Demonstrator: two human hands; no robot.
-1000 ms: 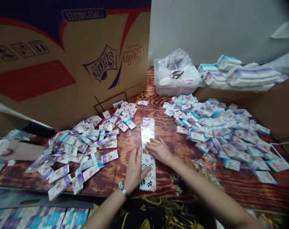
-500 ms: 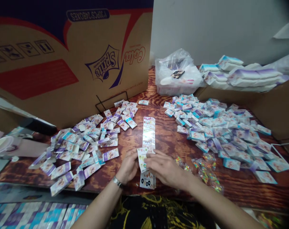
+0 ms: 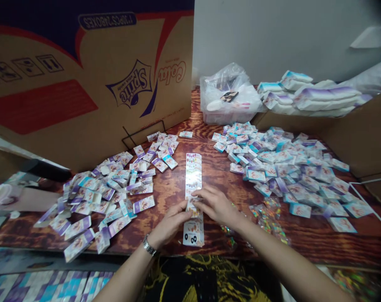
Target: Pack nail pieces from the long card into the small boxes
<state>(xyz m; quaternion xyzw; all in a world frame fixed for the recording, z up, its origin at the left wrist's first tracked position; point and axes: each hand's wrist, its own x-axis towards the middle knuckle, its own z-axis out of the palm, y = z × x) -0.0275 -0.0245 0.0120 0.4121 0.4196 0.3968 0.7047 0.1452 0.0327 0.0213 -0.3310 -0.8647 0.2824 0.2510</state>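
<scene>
A long paper strip [image 3: 193,167] printed with small coloured pictures lies lengthwise on the table in front of me. Over its middle I have a small printed paper sheet [image 3: 195,212], mostly covered by my fingers. My left hand [image 3: 171,220] is closed, thumb and fingers pinching this sheet's left side. From the right, my right hand [image 3: 217,205] bends over the same sheet with its fingers closed on it. Whether the sheet is folded I cannot tell. Below the hands, the strip's near end [image 3: 193,235] shows black oval pictures.
Small purple and blue boxes [image 3: 115,184] are heaped on the left; wrapped ones [image 3: 281,163] pile up on the right. Candy packets [image 3: 268,218] lie beside my right forearm. A large carton [image 3: 92,84] stands back left, a plastic-bagged tub [image 3: 229,100] at the back.
The small sheet, tilted up and showing its face before, is now lower and mostly under my fingers. My left hand has reached further over it. The view has shifted slightly.
</scene>
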